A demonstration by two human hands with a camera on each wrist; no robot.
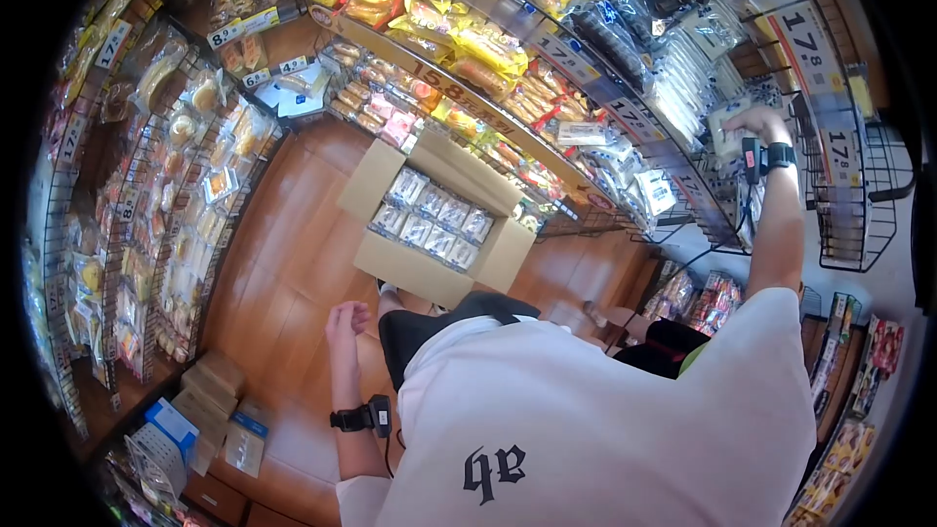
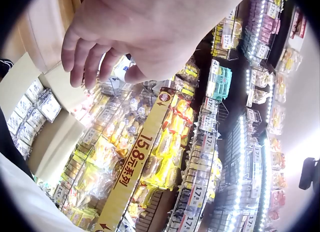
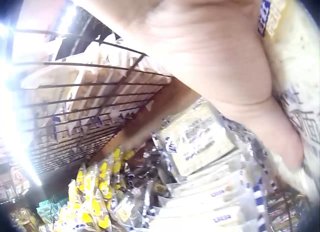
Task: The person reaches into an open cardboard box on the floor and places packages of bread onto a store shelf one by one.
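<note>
My right hand (image 1: pixel 761 123) is at the wire shelf on the right, holding a clear-wrapped pale package (image 1: pixel 727 130). Close up in the right wrist view, the hand (image 3: pixel 215 57) presses against this package (image 3: pixel 300 67), with part of the fingers out of sight. Similar pale packages (image 3: pixel 205 192) stand in a row below it. My left hand (image 1: pixel 348 318) hangs near my body with nothing in it, fingers loosely curled, as the left wrist view also shows the hand (image 2: pixel 130 37). An open cardboard box (image 1: pixel 390 259) with rows of white packages (image 1: pixel 429 218) sits on the floor in front of me.
Wire shelves of packaged bread (image 1: pixel 468 49) curve across the front, with another rack (image 1: pixel 185 224) on the left. Price strips (image 1: pixel 815 49) line the shelf edges. Flattened cardboard (image 1: pixel 205 400) lies at lower left. Wooden flooring (image 1: pixel 283 234) extends between the left rack and the box.
</note>
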